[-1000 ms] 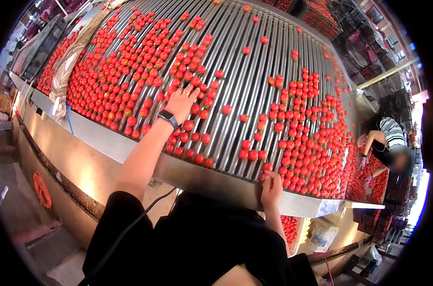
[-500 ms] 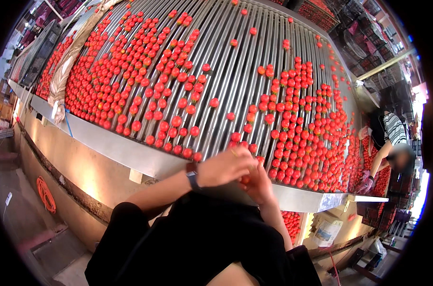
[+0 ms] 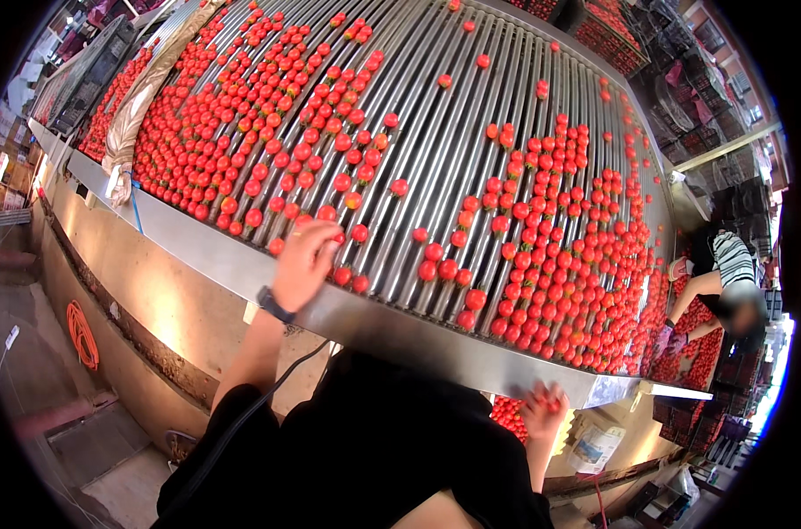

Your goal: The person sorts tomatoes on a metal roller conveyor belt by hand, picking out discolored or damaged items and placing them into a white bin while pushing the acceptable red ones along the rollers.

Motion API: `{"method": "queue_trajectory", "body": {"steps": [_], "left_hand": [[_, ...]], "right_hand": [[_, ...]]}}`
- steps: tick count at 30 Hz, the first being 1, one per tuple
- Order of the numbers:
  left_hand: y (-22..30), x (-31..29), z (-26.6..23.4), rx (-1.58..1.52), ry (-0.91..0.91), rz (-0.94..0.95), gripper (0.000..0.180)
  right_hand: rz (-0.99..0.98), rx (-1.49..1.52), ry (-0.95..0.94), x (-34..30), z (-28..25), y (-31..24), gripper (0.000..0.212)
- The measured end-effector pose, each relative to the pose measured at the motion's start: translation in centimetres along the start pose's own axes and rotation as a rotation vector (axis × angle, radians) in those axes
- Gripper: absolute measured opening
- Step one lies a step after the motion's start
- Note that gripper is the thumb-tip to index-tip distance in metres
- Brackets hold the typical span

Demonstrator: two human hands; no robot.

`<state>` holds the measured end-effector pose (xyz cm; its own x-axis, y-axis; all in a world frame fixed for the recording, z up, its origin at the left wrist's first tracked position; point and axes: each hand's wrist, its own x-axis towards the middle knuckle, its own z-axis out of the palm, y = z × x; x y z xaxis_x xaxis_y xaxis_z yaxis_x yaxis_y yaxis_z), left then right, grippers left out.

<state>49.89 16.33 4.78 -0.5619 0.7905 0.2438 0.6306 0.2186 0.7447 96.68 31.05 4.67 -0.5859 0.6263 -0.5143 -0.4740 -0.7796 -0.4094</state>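
Small red tomatoes [image 3: 542, 256] lie in rows on a sloping bed of metal rollers [image 3: 418, 167]. My left hand [image 3: 300, 269], with a dark watch on its wrist, is over the near edge of the rollers at left of centre. Its fingers are bent round a tomato [image 3: 339, 237] at the fingertips, with other tomatoes close beside it. My right hand [image 3: 542, 413] is lower right, just below the metal rim [image 3: 436, 339], fingers curled with red showing between them, seemingly a tomato. Beside it, below the rim, more tomatoes [image 3: 508, 414] show, partly hidden.
A rolled, wrapped cloth bar [image 3: 145, 110] crosses the rollers at left. At far right a person in a striped top [image 3: 734, 257] reaches into tomatoes. Stacked dark crates [image 3: 696, 84] stand beyond. An orange coiled cord [image 3: 81, 335] hangs at lower left.
My hands were together at the near rim. The left has moved left over the tomatoes; the right has dropped down and right, below the rim.
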Motion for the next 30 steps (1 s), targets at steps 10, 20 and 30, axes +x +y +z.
{"method": "queue_trajectory", "body": {"steps": [10, 20, 30], "left_hand": [[-8.3, 2.1, -2.2, 0.455, 0.002, -0.087, 0.036], [13.0, 2.9, 9.1, -0.479, -0.548, 0.415, 0.014], [6.9, 4.2, 9.2, 0.005, -0.308, 0.251, 0.03]], "right_hand": [[-0.76, -0.809, 1.575, -14.4, -22.0, -7.1, 0.044], [-0.227, -0.677, -0.077, 5.3, 9.4, 3.1, 0.069], [-0.198, -0.538, 0.373, -3.7, -3.8, -6.4, 0.015]]}}
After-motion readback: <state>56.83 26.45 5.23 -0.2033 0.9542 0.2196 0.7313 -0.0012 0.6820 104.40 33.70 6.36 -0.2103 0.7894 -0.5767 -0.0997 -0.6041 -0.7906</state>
